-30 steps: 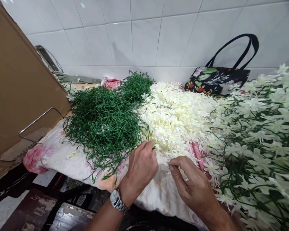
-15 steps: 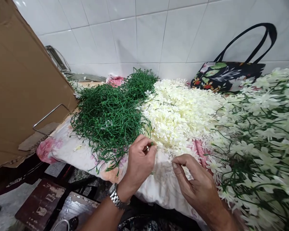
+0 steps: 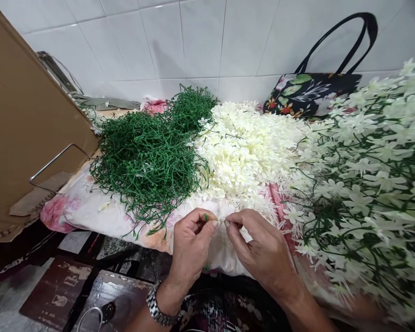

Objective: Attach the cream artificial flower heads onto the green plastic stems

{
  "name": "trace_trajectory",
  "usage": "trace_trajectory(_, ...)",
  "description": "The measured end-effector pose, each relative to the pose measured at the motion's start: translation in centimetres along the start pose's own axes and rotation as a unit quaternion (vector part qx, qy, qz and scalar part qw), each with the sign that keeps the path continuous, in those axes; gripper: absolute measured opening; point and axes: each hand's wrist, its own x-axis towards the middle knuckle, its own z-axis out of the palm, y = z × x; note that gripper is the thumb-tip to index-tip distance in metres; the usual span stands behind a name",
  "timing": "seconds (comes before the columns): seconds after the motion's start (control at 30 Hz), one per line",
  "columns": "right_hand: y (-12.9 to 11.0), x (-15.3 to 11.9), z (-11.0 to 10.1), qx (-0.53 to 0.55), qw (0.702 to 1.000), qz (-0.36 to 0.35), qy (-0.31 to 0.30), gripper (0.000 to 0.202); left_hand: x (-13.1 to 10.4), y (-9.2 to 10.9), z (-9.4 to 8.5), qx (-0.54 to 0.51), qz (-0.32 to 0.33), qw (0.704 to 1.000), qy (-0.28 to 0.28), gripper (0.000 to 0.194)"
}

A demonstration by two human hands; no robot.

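My left hand [image 3: 191, 244], with a metal watch on its wrist, is closed in a pinch on a green plastic stem [image 3: 205, 216]. Just to its right my right hand [image 3: 261, 246] is pinched too, its fingertips a small gap from the left ones. Whatever it holds is too small to make out. Behind my left hand lies a tangled heap of green plastic stems [image 3: 147, 159]. A pile of loose white artificial blossoms [image 3: 237, 152] spreads beyond both hands.
Assembled white flowers on green stems [image 3: 370, 198] fill the right side. A black floral bag [image 3: 311, 94] stands against the tiled wall [image 3: 200, 41]. At left rises a cardboard box [image 3: 27, 120] near a bent metal wire [image 3: 55, 163]. A floral cloth [image 3: 107, 214] covers the work surface.
My right hand has moved left and slightly up, bringing its fingertips close to the left ones. My left hand still pinches the green stem. The view has shifted a little.
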Motion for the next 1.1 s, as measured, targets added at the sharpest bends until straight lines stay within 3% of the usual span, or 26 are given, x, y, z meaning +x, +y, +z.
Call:
trace_trajectory(0.33, -0.4, -0.6, -0.3, 0.044, 0.998, 0.017, -0.029, 0.014, -0.6, -0.3, -0.8, 0.142, 0.188, 0.971, -0.033, 0.014)
trace_trajectory(0.57, -0.6, -1.2, -0.3, 0.069, 0.997, 0.022, -0.034, 0.014, -0.9, -0.6, -1.8, 0.158, 0.259, 0.951, -0.060, 0.013)
trace_trajectory(0.63, -0.7, -1.3, -0.2, 0.071, 0.997, 0.019, -0.034, 0.013, -1.0, -0.9, -2.1, 0.138, 0.248, 0.957, -0.066, 0.012)
trace_trajectory(0.9, -1.1, -1.5, -0.1, 0.085, 0.995, 0.016, -0.043, 0.013, -1.0, -1.6, -1.8, 0.040, 0.080, 0.995, -0.040, 0.004)
trace_trajectory(1.1, -1.1, -1.5, 0.1, 0.095, 0.994, -0.001, -0.044, 0.012, -0.9, -1.3, -1.5, 0.015, 0.063, 0.996, -0.054, 0.005)
